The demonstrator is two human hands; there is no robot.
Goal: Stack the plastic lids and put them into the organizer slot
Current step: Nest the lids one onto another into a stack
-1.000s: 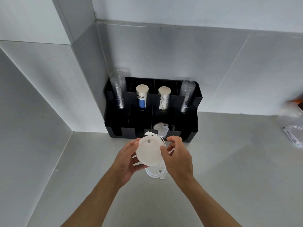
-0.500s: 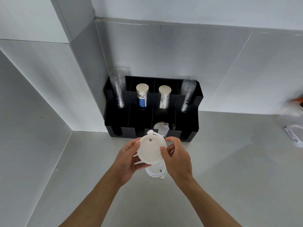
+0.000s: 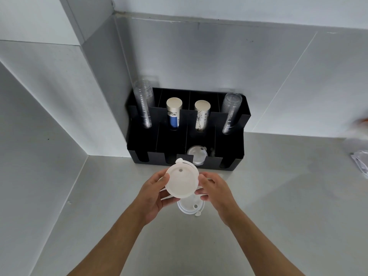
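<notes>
Head view, looking down at a grey surface (image 3: 278, 206) in a corner. At the centre of the frame, both hands hold a small stack of white lids (image 3: 182, 181), tilted so its flat face turns toward the camera, probably to line up the edges before slotting it in. The left hand (image 3: 153, 194) cups the stack from the left, thumb on the rim and fingers curled underneath; its grip is closed on the lids. The right hand (image 3: 216, 191) presses on the right edge with thumb and fingertips, also closed on the lids. Both forearms rise from the bottom of the frame and meet at the stack. Just below the hands, another lid (image 3: 190, 206) lies flat on the surface, not yet gathered. Above the hands, against the wall, stands a black organizer (image 3: 229, 152). One front slot, right of centre, already holds a clear lid (image 3: 196, 155), likely where the stack belongs. The back slots hold clear cups (image 3: 144, 104) at each end and two paper cups (image 3: 174, 112) between them.
</notes>
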